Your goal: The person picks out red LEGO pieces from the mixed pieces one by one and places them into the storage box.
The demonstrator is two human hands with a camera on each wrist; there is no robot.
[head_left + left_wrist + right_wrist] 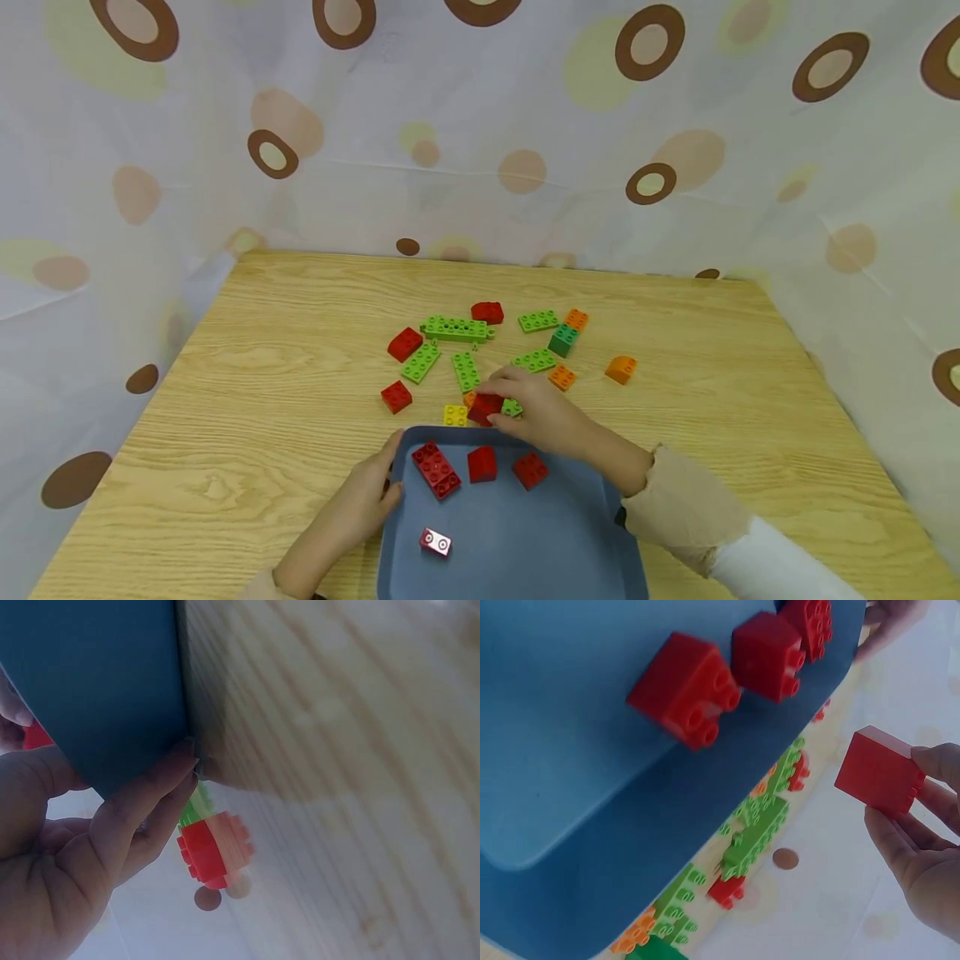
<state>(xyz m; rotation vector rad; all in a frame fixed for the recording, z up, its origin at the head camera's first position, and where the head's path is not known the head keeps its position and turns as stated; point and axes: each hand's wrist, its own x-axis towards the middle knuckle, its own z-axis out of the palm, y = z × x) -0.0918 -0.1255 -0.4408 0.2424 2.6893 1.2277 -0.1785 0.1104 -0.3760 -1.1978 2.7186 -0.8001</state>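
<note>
My right hand (536, 408) pinches a red building block (879, 771) between thumb and fingers, just above the far rim of the blue-grey tray (517, 550). At the tray's far left corner my left hand (360, 496) grips the wall, its thumb on the inner side and its fingers outside, as the left wrist view also shows the hand (82, 862) on the tray wall (97, 682). Inside the tray lie a long dark red block (436, 470), a red sloped block (482, 464), a red studded block (531, 471) and a small block with two printed circles (436, 542).
Beyond the tray, loose blocks lie on the wooden table (300, 333): several green plates (422, 362), red blocks (396, 397), orange ones (621, 369), a yellow one (455, 415) and a dark green one (563, 340). A patterned cloth (465, 125) hangs behind the table.
</note>
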